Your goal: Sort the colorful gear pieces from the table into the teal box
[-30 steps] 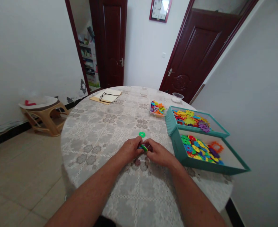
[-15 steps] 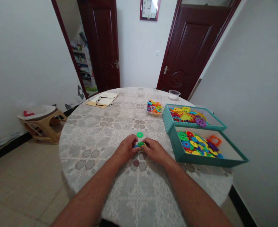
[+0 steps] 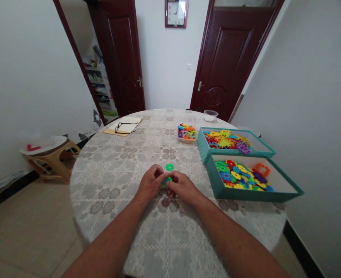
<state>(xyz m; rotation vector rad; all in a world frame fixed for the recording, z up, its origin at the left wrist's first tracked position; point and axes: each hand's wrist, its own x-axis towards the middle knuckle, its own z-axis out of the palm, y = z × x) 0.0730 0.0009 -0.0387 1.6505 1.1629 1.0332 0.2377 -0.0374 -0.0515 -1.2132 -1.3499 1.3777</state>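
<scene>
Over the middle of the table, my left hand [image 3: 151, 182] and my right hand [image 3: 181, 183] meet fingertip to fingertip. Between them are small notched plastic discs, a blue disc [image 3: 165, 180] on the left and a green disc [image 3: 169, 179] on the right. My left fingers are closed on the blue one, my right fingers pinch the green one. Fingers cover much of both, so I cannot tell how they are joined. Just beyond my fingertips, a separate bright green notched disc [image 3: 169, 166] lies flat on the patterned tablecloth [image 3: 106, 170].
At right stand a teal box [image 3: 246, 196] of coloured discs and a teal lid [image 3: 263, 146] of gear-like pieces. Farther back are a small tub [image 3: 187, 139] of colourful pieces and a clear bowl [image 3: 211, 114]. Glasses [image 3: 124, 127] rest on a notebook [image 3: 132, 122] at far left.
My right hand has turned, its fingers curling lower around the green disc. Both hands have drawn closer together. The whole view has shifted slightly; the loose green disc stays on the cloth.
</scene>
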